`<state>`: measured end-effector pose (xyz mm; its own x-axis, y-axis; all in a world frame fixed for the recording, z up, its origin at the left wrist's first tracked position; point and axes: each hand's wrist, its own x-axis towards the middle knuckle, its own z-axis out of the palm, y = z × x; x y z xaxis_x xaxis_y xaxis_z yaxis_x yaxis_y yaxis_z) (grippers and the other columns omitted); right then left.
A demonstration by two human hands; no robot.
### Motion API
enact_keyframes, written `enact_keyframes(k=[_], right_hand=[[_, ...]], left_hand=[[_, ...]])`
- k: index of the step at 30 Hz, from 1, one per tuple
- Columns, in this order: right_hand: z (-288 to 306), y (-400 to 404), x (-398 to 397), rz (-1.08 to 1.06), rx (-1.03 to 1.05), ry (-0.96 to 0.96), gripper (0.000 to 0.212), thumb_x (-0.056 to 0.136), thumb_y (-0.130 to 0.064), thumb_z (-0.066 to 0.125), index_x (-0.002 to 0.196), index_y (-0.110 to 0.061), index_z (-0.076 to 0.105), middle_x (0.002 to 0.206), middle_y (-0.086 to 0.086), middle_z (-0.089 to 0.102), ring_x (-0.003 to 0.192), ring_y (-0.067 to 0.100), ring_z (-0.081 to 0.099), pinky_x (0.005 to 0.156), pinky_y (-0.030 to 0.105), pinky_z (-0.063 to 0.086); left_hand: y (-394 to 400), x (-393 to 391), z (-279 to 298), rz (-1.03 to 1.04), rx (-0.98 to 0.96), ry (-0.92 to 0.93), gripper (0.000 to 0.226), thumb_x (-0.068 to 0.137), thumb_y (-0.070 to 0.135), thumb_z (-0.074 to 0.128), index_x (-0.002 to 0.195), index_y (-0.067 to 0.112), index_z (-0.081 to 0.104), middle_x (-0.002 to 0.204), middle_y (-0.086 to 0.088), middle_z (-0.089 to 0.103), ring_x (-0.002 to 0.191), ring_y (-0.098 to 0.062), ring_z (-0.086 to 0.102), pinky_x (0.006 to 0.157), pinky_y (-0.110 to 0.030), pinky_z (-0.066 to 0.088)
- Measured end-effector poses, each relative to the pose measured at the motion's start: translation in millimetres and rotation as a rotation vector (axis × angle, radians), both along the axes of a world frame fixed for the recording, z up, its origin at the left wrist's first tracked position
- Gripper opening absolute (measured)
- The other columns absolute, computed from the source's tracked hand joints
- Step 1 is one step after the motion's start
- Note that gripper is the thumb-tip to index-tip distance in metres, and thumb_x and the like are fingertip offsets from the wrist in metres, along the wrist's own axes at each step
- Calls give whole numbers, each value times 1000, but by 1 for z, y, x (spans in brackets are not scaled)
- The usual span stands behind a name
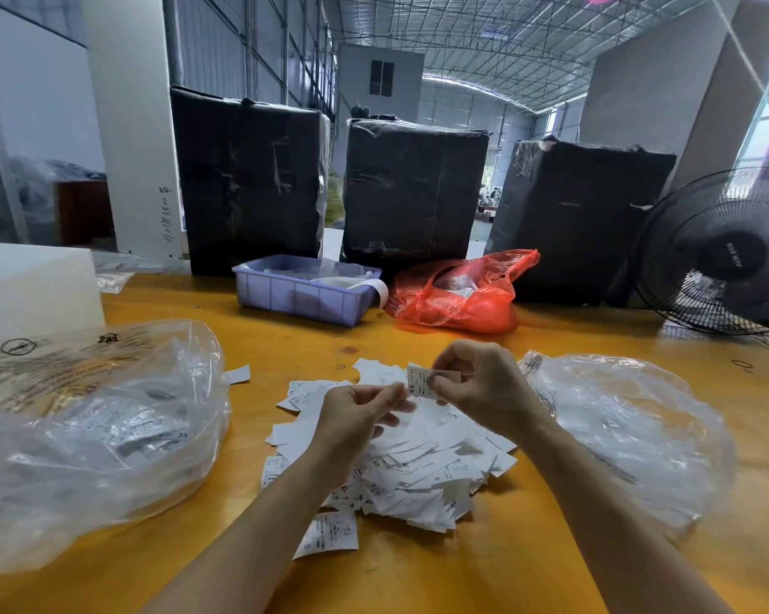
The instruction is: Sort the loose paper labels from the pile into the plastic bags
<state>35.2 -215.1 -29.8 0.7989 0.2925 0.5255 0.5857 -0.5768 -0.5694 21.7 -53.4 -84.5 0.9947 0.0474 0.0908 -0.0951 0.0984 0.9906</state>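
Here right hand [484, 383] pinches label [420, 381] marked XS; left hand [356, 418] curled, touching label edge above pile [418, 471].

Orange counter [529, 565] carries: label pile [400, 463] centre, clear bag [95, 432] left, clear bag [630, 432] right; behind, purple tray [303, 294], red bag [458, 294], black fan [723, 254].

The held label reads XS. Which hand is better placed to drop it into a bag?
Probably the left hand. It touches the held label, and the left bag on its side shows an XS label inside. The right hand pinches the label but sits farther away.
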Motion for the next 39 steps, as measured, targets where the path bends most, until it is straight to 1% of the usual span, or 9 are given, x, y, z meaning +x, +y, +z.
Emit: enact_keyframes(k=[16, 19, 23, 26, 28, 29, 33, 35, 39], right_hand=[[-4, -1, 4, 24, -22, -27, 5, 77, 0, 69, 79, -4, 67, 78, 8, 70, 71, 21, 68, 67, 42, 56], [-5, 0, 4, 67, -38, 87, 8, 77, 0, 69, 76, -7, 65, 73, 8, 68, 66, 24, 67, 64, 44, 56], [-5, 1, 5, 111, 24, 331, 7, 80, -3, 70, 79, -2, 63, 73, 17, 70, 60, 25, 67, 63, 44, 54], [-4, -2, 5, 122, 30, 494, 13, 81, -8, 72, 85, 0, 63, 71, 16, 71, 55, 19, 62, 60, 37, 47], [-3, -5, 4, 148, 20, 571, 19, 79, -8, 74, 91, -3, 61, 70, 14, 70, 55, 17, 61, 57, 30, 47], [-3, -6, 4, 161, 12, 594, 23, 78, -8, 74, 95, -5, 58, 70, 13, 70, 56, 18, 61, 57, 28, 47], [-3, -10, 4, 165, -85, 601, 33, 78, -5, 74, 99, -14, 51, 70, 12, 70, 66, 24, 61, 63, 36, 44], [-1, -12, 4, 190, -121, 611, 33, 79, -4, 73, 100, -13, 50, 71, 12, 70, 68, 25, 62, 60, 31, 47], [3, -15, 2, 222, -142, 612, 32, 80, -4, 72, 101, -13, 50, 71, 9, 70, 63, 18, 63, 56, 23, 49]], left_hand=[[0, 1, -1, 0, 6, 0, 21, 85, 30, 66, 88, 11, 73, 80, 4, 75, 57, 2, 60, 64, -27, 40], [0, 1, -1, 12, -14, 0, 17, 84, 27, 66, 86, 11, 72, 68, 5, 72, 54, 1, 60, 62, -25, 41], [0, 2, -2, 15, -19, -10, 12, 80, 26, 68, 81, 15, 72, 59, 6, 68, 53, 0, 59, 60, -23, 42], [0, 2, -2, 4, 1, -16, 10, 80, 24, 69, 80, 15, 72, 59, 5, 68, 53, 0, 59, 59, -22, 42], [1, 2, -2, -26, 28, -24, 11, 80, 22, 69, 81, 13, 73, 63, 1, 69, 53, -2, 58, 58, -21, 42], [1, 1, -3, -48, 45, -31, 12, 80, 22, 69, 81, 11, 74, 65, -1, 69, 53, -3, 58, 55, -20, 42], [0, 0, -3, -123, 77, -51, 19, 82, 20, 68, 81, 1, 73, 60, -3, 66, 51, -6, 55, 48, -16, 40], [-1, 0, -2, -131, 80, -44, 23, 83, 23, 66, 77, 2, 73, 60, -4, 66, 52, -8, 56, 50, -16, 43], [-1, -1, -2, -150, 57, -5, 27, 84, 25, 65, 62, 10, 67, 54, 0, 62, 49, -7, 57, 48, -17, 44]])
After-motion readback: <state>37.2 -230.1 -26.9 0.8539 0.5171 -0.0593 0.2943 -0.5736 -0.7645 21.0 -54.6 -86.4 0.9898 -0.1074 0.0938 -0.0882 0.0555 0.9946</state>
